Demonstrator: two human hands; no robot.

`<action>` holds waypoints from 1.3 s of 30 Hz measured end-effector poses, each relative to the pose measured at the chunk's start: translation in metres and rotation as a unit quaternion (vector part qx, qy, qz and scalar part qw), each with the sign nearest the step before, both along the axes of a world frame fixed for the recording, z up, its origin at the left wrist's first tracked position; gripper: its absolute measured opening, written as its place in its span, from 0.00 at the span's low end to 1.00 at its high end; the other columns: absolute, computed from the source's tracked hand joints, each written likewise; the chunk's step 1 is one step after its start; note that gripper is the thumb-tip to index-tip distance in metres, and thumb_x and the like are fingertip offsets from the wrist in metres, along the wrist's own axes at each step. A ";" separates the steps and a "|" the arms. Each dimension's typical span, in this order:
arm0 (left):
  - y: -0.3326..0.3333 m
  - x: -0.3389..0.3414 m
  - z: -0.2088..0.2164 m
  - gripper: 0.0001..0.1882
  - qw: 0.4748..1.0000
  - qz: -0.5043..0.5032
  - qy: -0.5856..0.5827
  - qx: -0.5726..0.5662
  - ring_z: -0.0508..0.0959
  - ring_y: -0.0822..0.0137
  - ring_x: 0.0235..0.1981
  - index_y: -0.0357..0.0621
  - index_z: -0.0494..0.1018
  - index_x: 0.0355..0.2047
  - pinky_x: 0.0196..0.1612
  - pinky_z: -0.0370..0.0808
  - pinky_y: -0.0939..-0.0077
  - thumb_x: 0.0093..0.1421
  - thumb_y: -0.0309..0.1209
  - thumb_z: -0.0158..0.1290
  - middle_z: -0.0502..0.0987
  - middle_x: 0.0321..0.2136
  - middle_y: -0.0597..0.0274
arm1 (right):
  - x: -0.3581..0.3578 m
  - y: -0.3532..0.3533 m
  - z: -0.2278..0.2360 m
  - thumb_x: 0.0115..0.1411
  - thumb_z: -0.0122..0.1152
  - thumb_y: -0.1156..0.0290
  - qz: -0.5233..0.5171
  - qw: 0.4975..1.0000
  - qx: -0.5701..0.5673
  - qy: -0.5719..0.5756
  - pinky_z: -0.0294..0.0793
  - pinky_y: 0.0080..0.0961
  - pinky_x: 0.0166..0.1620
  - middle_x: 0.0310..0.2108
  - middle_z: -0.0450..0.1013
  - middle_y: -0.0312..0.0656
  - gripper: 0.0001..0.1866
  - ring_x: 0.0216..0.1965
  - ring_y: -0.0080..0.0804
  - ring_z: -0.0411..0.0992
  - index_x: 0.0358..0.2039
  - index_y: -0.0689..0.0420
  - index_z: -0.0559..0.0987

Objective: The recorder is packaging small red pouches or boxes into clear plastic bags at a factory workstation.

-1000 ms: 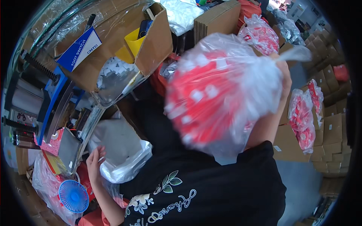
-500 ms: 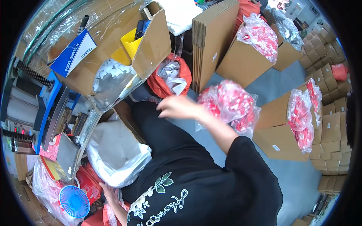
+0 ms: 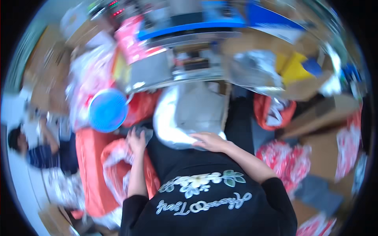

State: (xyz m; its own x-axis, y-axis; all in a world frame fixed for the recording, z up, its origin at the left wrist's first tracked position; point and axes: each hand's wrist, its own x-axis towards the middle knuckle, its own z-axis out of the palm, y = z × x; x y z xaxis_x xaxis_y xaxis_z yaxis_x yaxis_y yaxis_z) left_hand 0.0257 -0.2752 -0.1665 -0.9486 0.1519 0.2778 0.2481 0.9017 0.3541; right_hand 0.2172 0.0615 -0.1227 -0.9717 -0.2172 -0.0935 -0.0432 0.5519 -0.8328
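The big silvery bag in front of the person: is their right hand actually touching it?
Touching. The head view shows the right hand lying flat, palm down, on the near edge of the silvery bag, with no gap visible, though the picture is blurred.

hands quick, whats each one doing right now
Left hand: fingers bent, at the edge of the grey bag; grasp cannot be told.
Right hand: open, flat on the grey bag.

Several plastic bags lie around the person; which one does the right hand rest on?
The right hand rests on the large silvery-white bag directly in front of the body; the other bags nearby, such as the one at right, are red-patterned.
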 end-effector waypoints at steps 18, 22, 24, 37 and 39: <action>0.059 0.020 0.032 0.09 0.971 0.034 -0.140 0.190 0.81 0.49 0.37 0.40 0.81 0.26 0.43 0.76 0.58 0.52 0.34 0.61 0.82 0.33 0.51 | -0.010 -0.010 0.018 0.62 0.60 0.54 -0.019 0.999 0.031 -0.030 0.69 0.35 0.57 0.53 0.73 0.54 0.27 0.54 0.51 0.71 0.54 0.60 0.75; 0.050 0.025 0.023 0.09 0.926 -0.018 -0.066 0.372 0.77 0.62 0.28 0.37 0.71 0.36 0.36 0.75 0.66 0.60 0.30 0.57 0.78 0.29 0.58 | -0.018 -0.002 0.011 0.64 0.59 0.57 0.006 0.997 -0.033 -0.063 0.67 0.35 0.58 0.53 0.72 0.54 0.24 0.55 0.51 0.70 0.54 0.60 0.74; 0.050 0.033 0.028 0.10 0.874 -0.024 -0.133 0.467 0.75 0.68 0.25 0.38 0.67 0.39 0.33 0.74 0.71 0.63 0.30 0.54 0.76 0.28 0.61 | -0.023 -0.004 0.015 0.64 0.58 0.58 -0.009 0.999 -0.015 -0.043 0.67 0.35 0.58 0.53 0.72 0.54 0.23 0.55 0.50 0.70 0.54 0.60 0.75; 0.030 0.061 0.061 0.14 0.588 0.021 -0.421 0.691 0.74 0.76 0.29 0.53 0.73 0.40 0.31 0.68 0.85 0.62 0.46 0.59 0.76 0.31 0.73 | -0.041 -0.046 0.031 0.58 0.66 0.64 0.020 0.998 0.004 0.057 0.66 0.36 0.57 0.54 0.67 0.52 0.21 0.56 0.49 0.66 0.51 0.57 0.77; 0.014 0.054 0.062 0.13 0.565 0.020 -0.407 0.718 0.77 0.71 0.40 0.51 0.73 0.42 0.42 0.72 0.78 0.63 0.42 0.58 0.78 0.41 0.67 | -0.043 -0.044 0.030 0.58 0.66 0.64 0.024 0.998 0.004 0.060 0.67 0.36 0.57 0.54 0.67 0.52 0.21 0.56 0.49 0.67 0.51 0.57 0.77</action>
